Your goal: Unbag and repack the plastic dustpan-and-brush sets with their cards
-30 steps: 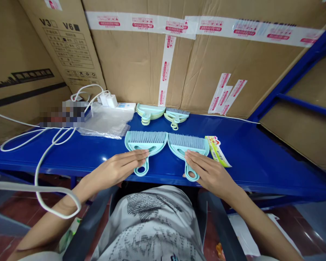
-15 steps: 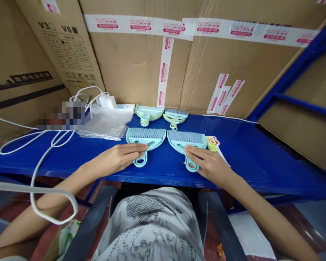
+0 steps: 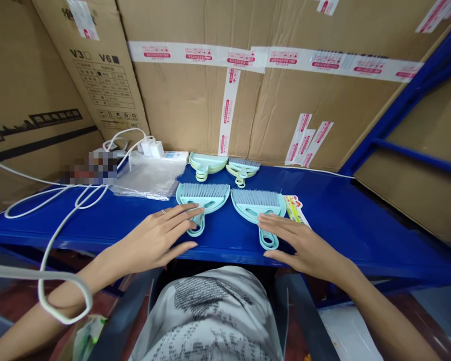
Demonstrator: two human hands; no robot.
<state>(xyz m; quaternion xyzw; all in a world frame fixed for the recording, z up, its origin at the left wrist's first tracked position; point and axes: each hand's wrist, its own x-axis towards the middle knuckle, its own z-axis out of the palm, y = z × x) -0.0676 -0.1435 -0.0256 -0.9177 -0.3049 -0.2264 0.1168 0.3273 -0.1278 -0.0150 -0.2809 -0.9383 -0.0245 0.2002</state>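
Observation:
Two light-blue brush and dustpan sets lie side by side on the blue table, bristles pointing away from me. Over the handle of the left set (image 3: 209,204) rests my left hand (image 3: 169,231), its fingertips on the set and its thumb apart. My right hand (image 3: 296,240) has its fingertips on the right set (image 3: 253,213) near the handle, with the thumb spread away below. Neither hand is closed round a handle. Behind them are a stack of dustpans (image 3: 207,163) and a smaller brush and dustpan set (image 3: 243,168).
Clear plastic bags (image 3: 146,175) lie at the left of the blue table (image 3: 346,225), near white cables (image 3: 56,228) and white plugs (image 3: 152,148). A coloured card (image 3: 295,208) is beside the right set. Cardboard (image 3: 188,100) stands behind; a blue frame bar (image 3: 383,108) slants at the right.
Both hands have loosened from the handles, with fingers and thumbs now spread. The right set has shifted slightly toward me. The head view has tilted a little.

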